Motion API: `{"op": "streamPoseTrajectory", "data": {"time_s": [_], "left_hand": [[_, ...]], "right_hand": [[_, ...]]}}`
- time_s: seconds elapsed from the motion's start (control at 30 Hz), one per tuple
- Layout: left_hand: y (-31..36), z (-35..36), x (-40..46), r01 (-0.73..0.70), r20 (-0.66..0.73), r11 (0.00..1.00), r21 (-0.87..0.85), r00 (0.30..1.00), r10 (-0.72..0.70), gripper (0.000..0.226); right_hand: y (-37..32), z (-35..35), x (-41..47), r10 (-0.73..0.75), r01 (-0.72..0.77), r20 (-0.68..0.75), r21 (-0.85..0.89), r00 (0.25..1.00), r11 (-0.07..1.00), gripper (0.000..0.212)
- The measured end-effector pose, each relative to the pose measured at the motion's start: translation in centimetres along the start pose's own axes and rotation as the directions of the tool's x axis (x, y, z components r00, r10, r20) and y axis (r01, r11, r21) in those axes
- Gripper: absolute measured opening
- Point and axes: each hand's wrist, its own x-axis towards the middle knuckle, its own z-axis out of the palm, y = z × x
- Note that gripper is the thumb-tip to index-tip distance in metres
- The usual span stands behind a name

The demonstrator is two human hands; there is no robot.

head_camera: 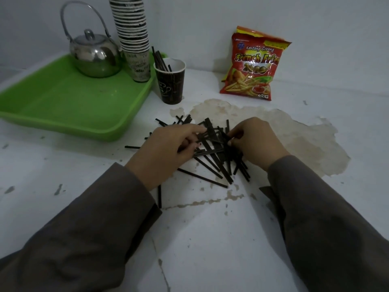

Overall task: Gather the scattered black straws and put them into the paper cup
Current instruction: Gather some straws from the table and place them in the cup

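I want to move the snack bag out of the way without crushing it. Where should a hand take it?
Pinch the flat crimped top seal of the snack bag, coming from above. The bag stands leaning against the wall, so its top edge is free, while its puffed body would squash if squeezed.

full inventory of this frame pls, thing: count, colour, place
scattered straws: many, black, piled mid-table under both hands
paper cup: one, dark brown, beside tray, a few straws already in it
cup stack: one tall stack, white and dark, on tray
kettle: one, silver, on tray
tray: one, green, far left
snack bag: one, red, against the wall
table: white, chipped paint
left hand: grip on several straws
right hand: grip on straws
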Motion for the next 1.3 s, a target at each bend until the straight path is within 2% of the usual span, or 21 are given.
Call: {"op": "streamPoseTrajectory", "data": {"time_s": [0.1,0.27,0.5,0.7,0.83,0.97,1.03,1.17,1.3], "left_hand": [[0.0,0.9,1.1,0.032,-0.078,0.999,0.017,0.996,-0.031,0.026],[0.0,2.6,2.4,0.048,-0.055,0.996,0.07,0.998,-0.044,0.025],[0.9,2.4,2.1,0.012,-0.124,0.995,0.102,0.992,0.001,0.014],[1.4,2.8,3.6,0.006,0.004,0.996,0.09,1.0,-0.006,0.021],[1.5,4.6,5.9,-0.03,0.125,0.983,0.183,0.992,0.007,0.025],[1.1,6.6,7.2,-0.012,0.286,0.942,0.334,0.954,-0.089,0.036],[0.8,6.9,7.3,0.007,0.297,0.935,0.355,0.947,-0.12,0.037],[0.8,6.7,6.5,-0.077,0.232,0.929,0.363,0.973,-0.01,0.042],[1.3,5.9,6.2,-0.098,0.25,0.929,0.356,0.968,0.006,0.048]], "right_hand": [[0.4,-0.1,0.0,-0.007,0.007,0.003,0.023,1.0,1.0,0.025],[0.9,-0.7,0.3,-0.048,0.048,-0.008,-0.018,0.999,0.999,0.019],[2.6,-3.0,0.3,-0.017,0.018,-0.006,0.124,1.0,0.992,0.015],[2.6,-3.6,0.0,-0.011,0.007,0.018,0.248,1.0,0.969,0.013],[2.5,-4.2,-0.1,0.034,-0.041,0.024,0.463,0.999,0.885,0.014],[2.5,-4.7,-0.5,0.019,-0.035,0.033,0.625,0.999,0.78,0.017],[2.5,-4.8,-0.7,-0.001,-0.019,0.03,0.671,1.0,0.741,0.018],[2.3,-4.8,-0.8,-0.035,-0.014,0.049,0.747,0.998,0.665,0.024],[2.1,-4.6,-0.8,-0.044,-0.02,0.056,0.812,0.997,0.583,0.029]]}}
